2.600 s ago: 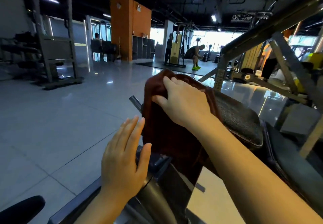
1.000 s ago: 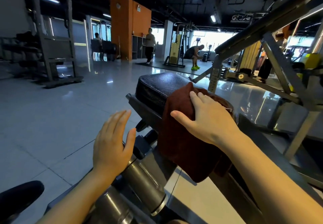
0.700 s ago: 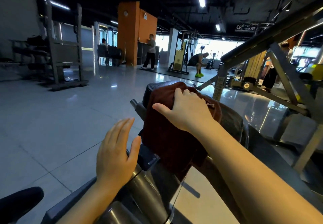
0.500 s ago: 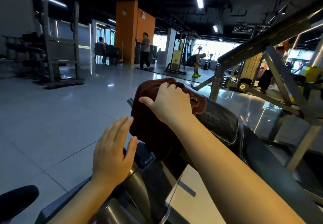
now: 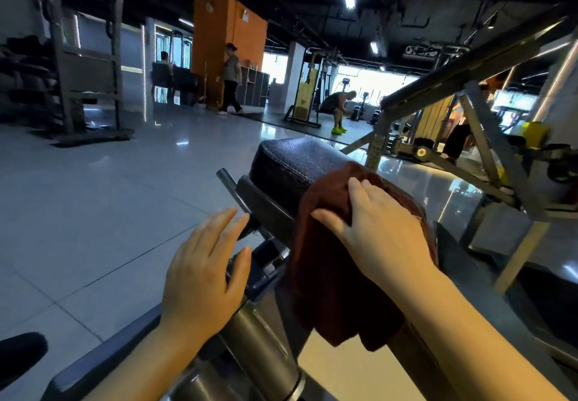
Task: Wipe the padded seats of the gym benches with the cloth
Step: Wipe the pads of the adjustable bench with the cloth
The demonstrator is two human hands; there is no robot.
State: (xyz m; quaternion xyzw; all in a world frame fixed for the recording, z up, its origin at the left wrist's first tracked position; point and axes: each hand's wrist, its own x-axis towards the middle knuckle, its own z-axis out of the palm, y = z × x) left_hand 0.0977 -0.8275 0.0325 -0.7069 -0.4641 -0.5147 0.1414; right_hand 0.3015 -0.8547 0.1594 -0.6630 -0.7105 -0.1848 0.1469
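You are standing in a large gym hall, and the grey tiled floor (image 5: 93, 213) is spreading out to your left. In front of you the black padded seat (image 5: 297, 163) is showing its far end bare now; half a second ago the cloth was covering that far end, so you are pulling the wipe back toward yourself. To my judgement this means the far part is already passed over, and the near part and the right side are what is remaining on this pad.

The dark red cloth (image 5: 331, 275) is lying over the near edge of the seat and is hanging down its side, in front of the metal frame (image 5: 262, 350).

Your right hand (image 5: 378, 231) is pressing on top of the cloth, with the fingers slightly bent and the thumb spread to the left; it is pushing the cloth flat, not bunching it. Your left hand (image 5: 203, 275) is open with the fingers together and is holding nothing; it is hovering above the frame, and I cannot tell if it is touching the metal.
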